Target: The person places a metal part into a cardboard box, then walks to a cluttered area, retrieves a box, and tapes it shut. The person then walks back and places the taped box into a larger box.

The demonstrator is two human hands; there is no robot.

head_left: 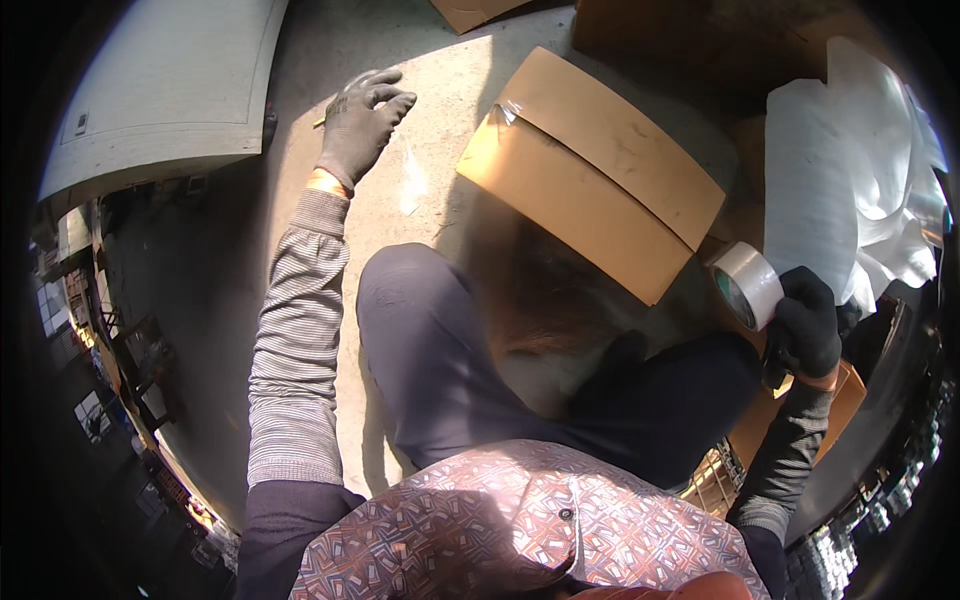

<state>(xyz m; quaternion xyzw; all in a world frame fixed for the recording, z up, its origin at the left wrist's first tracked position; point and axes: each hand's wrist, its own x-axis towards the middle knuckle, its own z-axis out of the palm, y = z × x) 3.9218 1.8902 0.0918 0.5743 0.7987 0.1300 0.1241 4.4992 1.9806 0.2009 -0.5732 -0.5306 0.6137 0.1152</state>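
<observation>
Holding the left hand (358, 130) in a small pinch; cannot tell if gripping anything. Best keep the cardboard box (590, 180) steady. Holding the tape roll (757, 280) in the right hand (806, 325) near the box's right edge; best grip firmly.

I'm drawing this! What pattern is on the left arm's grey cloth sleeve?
The sleeve has thin light and dark stripes, clearest in the head view.

Cabinet (170, 95) left; box (590, 170) ahead; tape roll (757, 276) right, near sheeting (815, 175).

A pale cabinet (165, 85) stands upper left, white sheeting (815, 175) far right.
</observation>
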